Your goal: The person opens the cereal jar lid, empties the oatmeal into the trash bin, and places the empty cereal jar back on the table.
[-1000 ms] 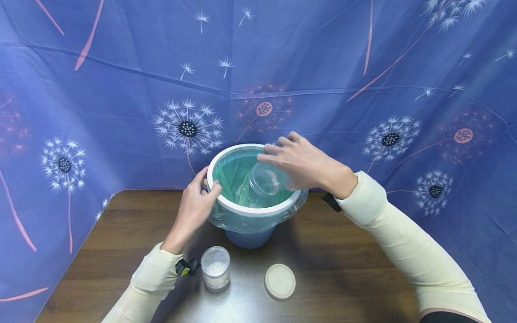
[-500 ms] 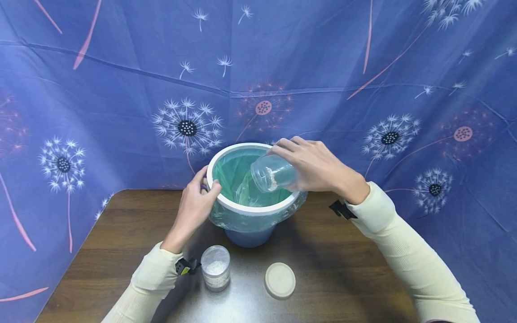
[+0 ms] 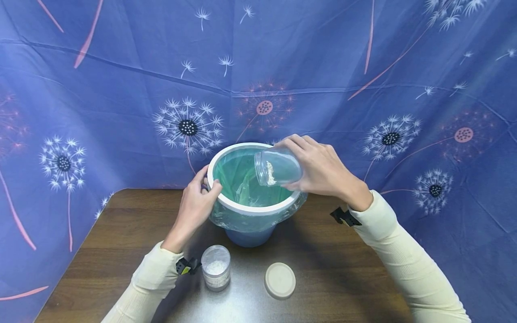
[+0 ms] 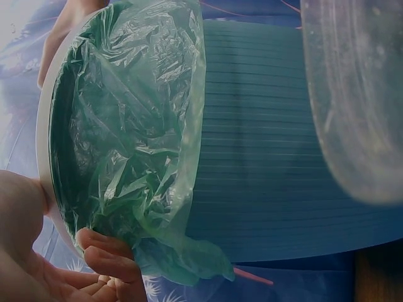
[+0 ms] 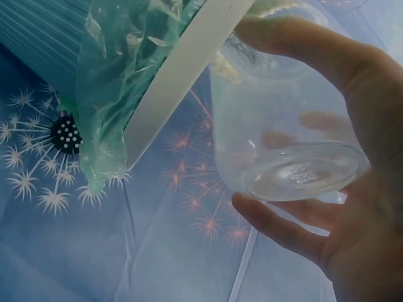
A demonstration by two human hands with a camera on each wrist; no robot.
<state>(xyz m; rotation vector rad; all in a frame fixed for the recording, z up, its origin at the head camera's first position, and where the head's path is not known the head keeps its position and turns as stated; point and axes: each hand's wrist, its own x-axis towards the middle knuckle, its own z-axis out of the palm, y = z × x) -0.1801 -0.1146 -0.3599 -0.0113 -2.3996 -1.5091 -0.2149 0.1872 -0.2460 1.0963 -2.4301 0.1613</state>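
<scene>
My left hand grips the white rim of a blue trash bin, thumb inside and fingers outside. A green plastic bag lines the bin and folds down over its outside. Above the bin's right side, my right hand holds a clear jar lying nearly on its side, mouth facing left. A small clump of off-white bits sits just inside the jar's mouth. In the right wrist view, the fingers and thumb wrap round the jar's body and its base faces the camera.
A second clear jar, partly filled with white grains, stands upright on the wooden table beside the left wrist. Right of it lies a round cream lid. A blue dandelion-print cloth hangs behind the table.
The right hand has drawn the jar up and to the right, turning it from mouth-down inside the bin to nearly level. The left hand keeps its place on the rim.
</scene>
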